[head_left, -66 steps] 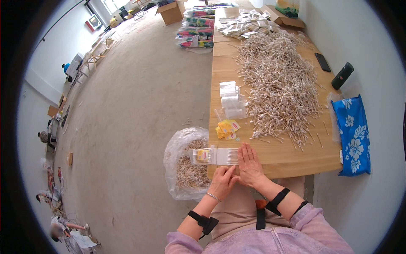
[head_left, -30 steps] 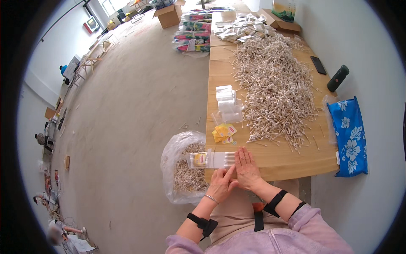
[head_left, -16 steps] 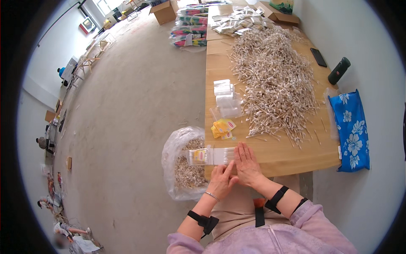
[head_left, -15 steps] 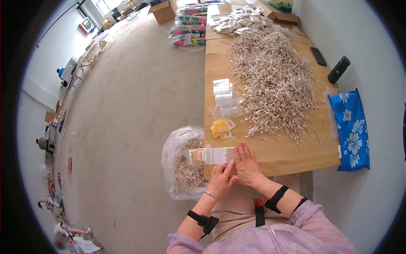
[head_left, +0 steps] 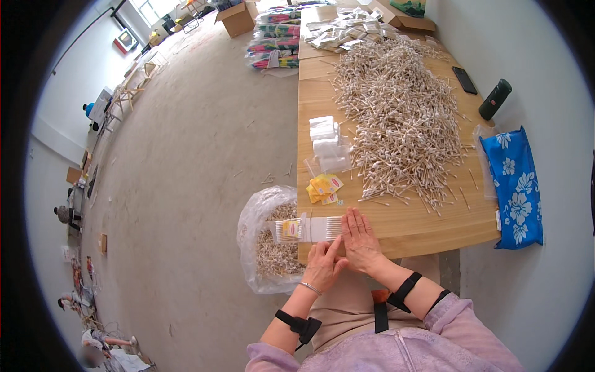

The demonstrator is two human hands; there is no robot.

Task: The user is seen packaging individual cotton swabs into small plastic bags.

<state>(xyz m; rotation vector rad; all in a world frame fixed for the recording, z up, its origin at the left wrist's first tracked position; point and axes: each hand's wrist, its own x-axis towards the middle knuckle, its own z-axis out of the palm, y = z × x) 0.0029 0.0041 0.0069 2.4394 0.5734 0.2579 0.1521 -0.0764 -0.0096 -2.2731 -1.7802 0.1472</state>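
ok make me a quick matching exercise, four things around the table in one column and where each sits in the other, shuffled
Things:
1. pile of cotton swabs
2. clear bag of swabs
3. blue flowered cloth
4. yellow packets

Places:
A. hanging off the table's right edge
B. on the floor by the table's near left corner
C. spread over the middle of the table
D. on the table just beyond the hands

Pairs: 1-C, 2-B, 3-A, 4-D

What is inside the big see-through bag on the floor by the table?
The clear plastic bag holds a heap of thin pale sticks. The table edge covers its right side, so that part stays hidden.
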